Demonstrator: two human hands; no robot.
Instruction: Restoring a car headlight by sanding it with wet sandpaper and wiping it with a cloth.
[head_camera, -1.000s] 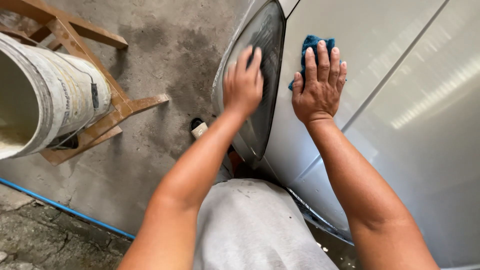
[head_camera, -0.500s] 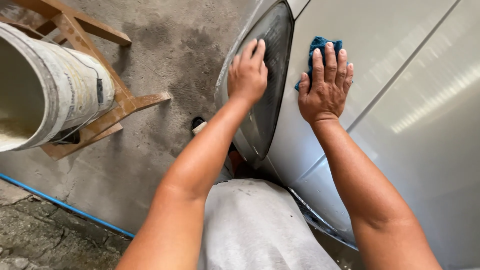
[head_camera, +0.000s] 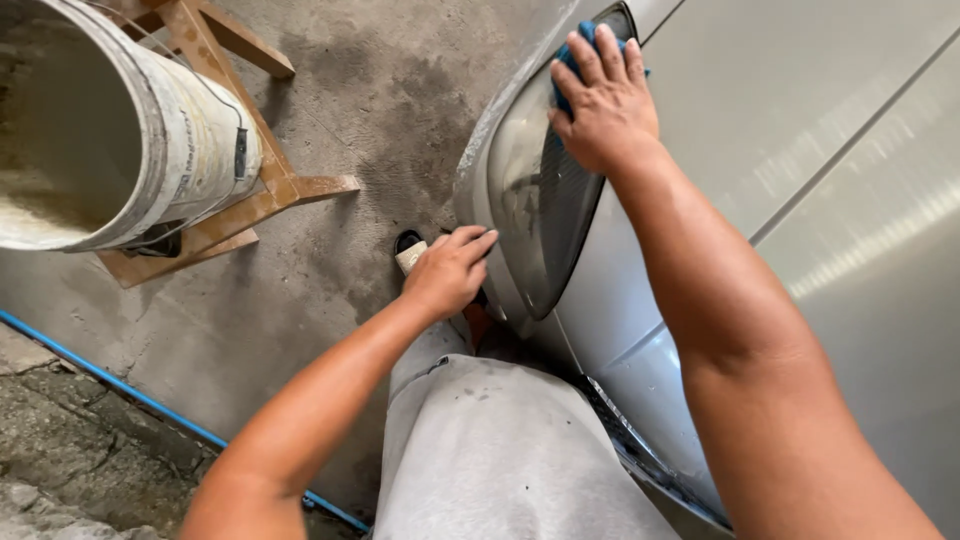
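Headlight lens (head_camera: 535, 215), long axis upright, sits under right hand (head_camera: 600, 100), fingers spread flat, pressing blue cloth (head_camera: 577, 55); left hand (head_camera: 450, 270), loosely curled and empty, rests at its lower edge.

Two hands (head_camera: 520, 190), one blue cloth (head_camera: 580, 45), one headlight (head_camera: 540, 200), one bucket (head_camera: 150, 140), one wooden stand (head_camera: 270, 190).

the single head-worn camera looked steeply down from just above the person's own arms, close to the car's headlight (head_camera: 545, 200) on the right and the concrete floor (head_camera: 380, 110) on the left, with a tilted white bucket (head_camera: 130, 140) at the upper-left edge.
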